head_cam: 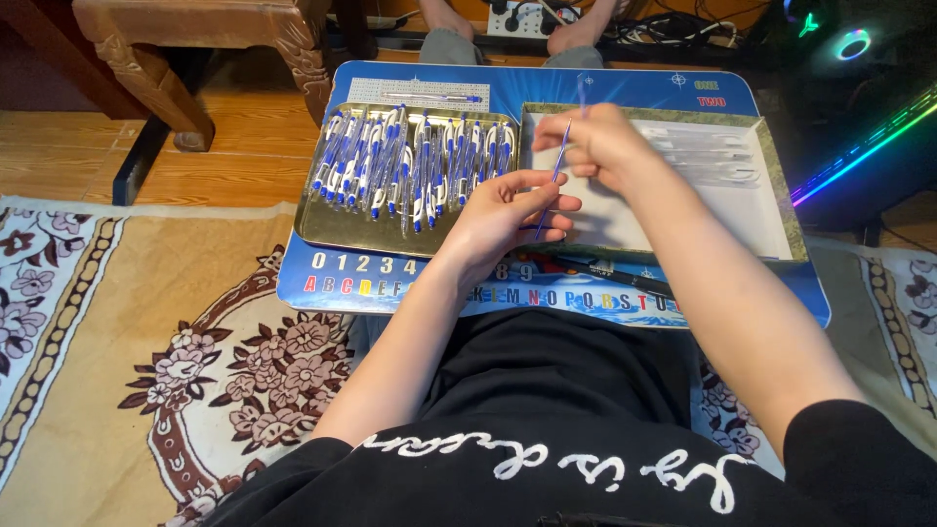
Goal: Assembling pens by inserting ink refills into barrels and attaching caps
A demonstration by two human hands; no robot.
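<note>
Here, one thin blue plastic ink refill (556,171) is pinched between both hands above two trays: right hand (597,146) grips its top, left hand (503,215) cups its lower end.

- Refill (556,171) between both hands: thin blue plastic, smooth.
- Tray (332,232) left of the left hand (498,220): metal, dull gold sheen.
- Pens (410,161) in it: glossy white-and-blue plastic.
- Box (771,210) under the right hand (595,146): matt cardboard.
</note>
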